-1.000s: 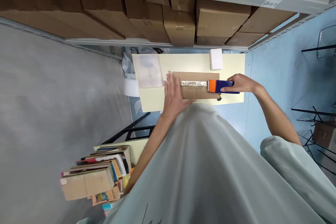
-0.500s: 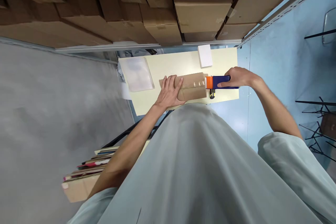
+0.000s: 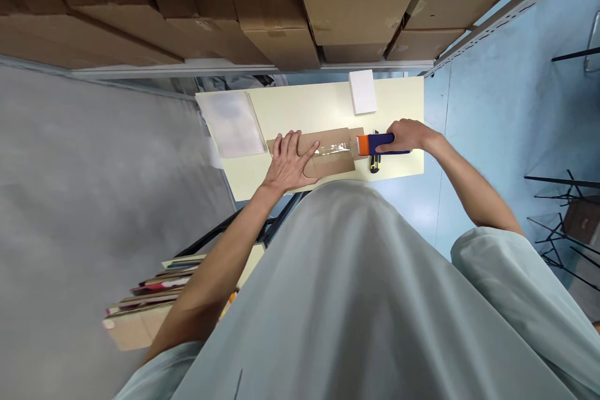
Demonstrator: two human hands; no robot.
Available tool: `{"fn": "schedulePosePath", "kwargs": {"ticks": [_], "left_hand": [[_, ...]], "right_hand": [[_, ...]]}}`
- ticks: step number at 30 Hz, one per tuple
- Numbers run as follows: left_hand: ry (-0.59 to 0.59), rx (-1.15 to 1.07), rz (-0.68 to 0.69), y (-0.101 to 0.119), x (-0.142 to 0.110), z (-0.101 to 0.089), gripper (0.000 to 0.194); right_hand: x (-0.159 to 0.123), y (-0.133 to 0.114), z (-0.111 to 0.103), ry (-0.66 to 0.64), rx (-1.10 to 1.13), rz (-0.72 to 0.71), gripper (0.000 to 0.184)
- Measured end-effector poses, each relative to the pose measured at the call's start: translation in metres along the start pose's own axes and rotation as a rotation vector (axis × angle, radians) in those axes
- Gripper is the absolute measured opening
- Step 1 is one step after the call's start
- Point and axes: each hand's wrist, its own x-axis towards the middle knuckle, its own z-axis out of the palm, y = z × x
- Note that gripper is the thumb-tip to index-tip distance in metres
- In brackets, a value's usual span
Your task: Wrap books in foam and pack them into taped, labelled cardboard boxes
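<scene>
A folded piece of brown cardboard (image 3: pixel 335 166) lies on the cream tabletop, with a glossy strip of clear tape (image 3: pixel 334 149) along its right half. Over its left part my left hand (image 3: pixel 291 161) presses flat, fingers spread. My right hand (image 3: pixel 403 135) is closed round the handle of a blue and orange tape dispenser (image 3: pixel 375 144). The dispenser's orange head is at the cardboard's right end, over a narrow flap. Partly under the dispenser is a black and yellow box cutter (image 3: pixel 375 164).
A white box (image 3: pixel 362 92) stands at the table's back edge. Translucent sheets or bags (image 3: pixel 232 125) lie at the left end of the table (image 3: pixel 300 106). Cardboard boxes (image 3: pixel 356 6) fill the shelf ahead. Flattened cardboard (image 3: pixel 140 325) is stacked at lower left.
The cardboard and the tape dispenser have shifted slightly left on the table. More of the clear tape strip shows, and the box cutter's upper end has come into sight. The view has shifted a little.
</scene>
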Motion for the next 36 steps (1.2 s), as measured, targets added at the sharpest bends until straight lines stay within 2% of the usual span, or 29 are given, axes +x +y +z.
{"fn": "schedulePosePath", "kwargs": {"ticks": [5,10,18,30,36], "left_hand": [[0.002,-0.006,-0.009,-0.001,0.0,0.002,0.115],[-0.001,-0.005,-0.005,-0.005,0.001,0.003,0.116],[-0.033,0.02,0.024,-0.005,0.002,0.003,0.114],[-0.049,0.018,0.02,-0.004,0.003,0.003,0.117],[-0.064,0.017,0.0,-0.004,0.004,0.002,0.116]], "right_hand": [[0.008,0.007,0.001,-0.028,0.041,-0.012,0.065],[0.006,0.026,0.004,-0.057,0.139,-0.08,0.062],[0.011,0.05,0.022,-0.125,0.202,-0.191,0.065],[0.02,0.044,0.023,-0.127,0.073,-0.17,0.065],[0.015,0.064,0.022,-0.144,0.089,-0.142,0.066]]}}
